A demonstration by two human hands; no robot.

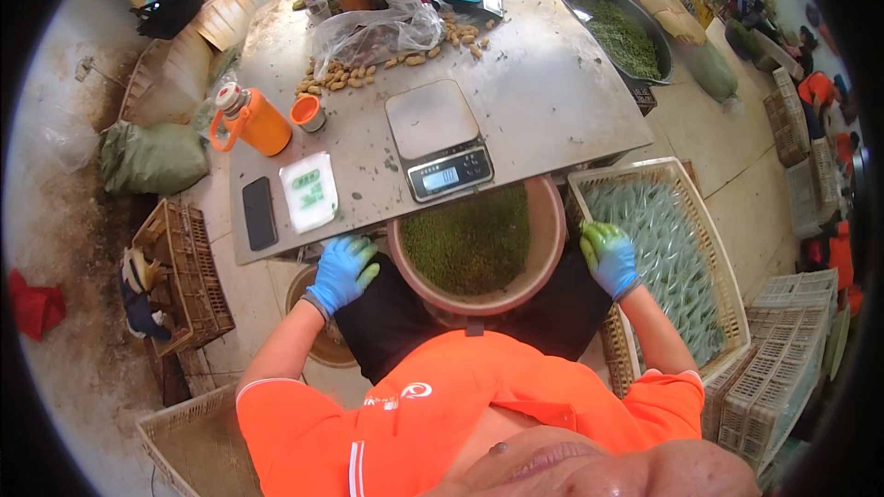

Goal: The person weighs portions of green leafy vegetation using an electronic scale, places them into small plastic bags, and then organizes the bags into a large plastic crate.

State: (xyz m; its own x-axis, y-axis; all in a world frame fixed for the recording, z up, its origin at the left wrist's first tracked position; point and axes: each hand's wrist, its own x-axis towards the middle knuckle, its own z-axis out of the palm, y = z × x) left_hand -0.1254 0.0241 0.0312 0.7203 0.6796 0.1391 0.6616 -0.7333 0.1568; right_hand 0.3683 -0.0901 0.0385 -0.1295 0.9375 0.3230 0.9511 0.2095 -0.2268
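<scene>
My left hand, in a blue glove with green-stained fingers, rests on my left thigh just below the table edge, holding nothing. My right hand, gloved the same way, lies with its fingertips at the near corner of a plastic crate full of filled clear bags; whether it grips the rim I cannot tell. Between my knees stands a round tub of small green buds or peppercorns. Above it, on the metal table, is a digital scale with a bare plate.
On the table lie a smartphone, a stack of printed bags, an orange flask, its cup and peanuts. A basin of green produce stands beyond the right edge. Crates stand on both sides; people are at far right.
</scene>
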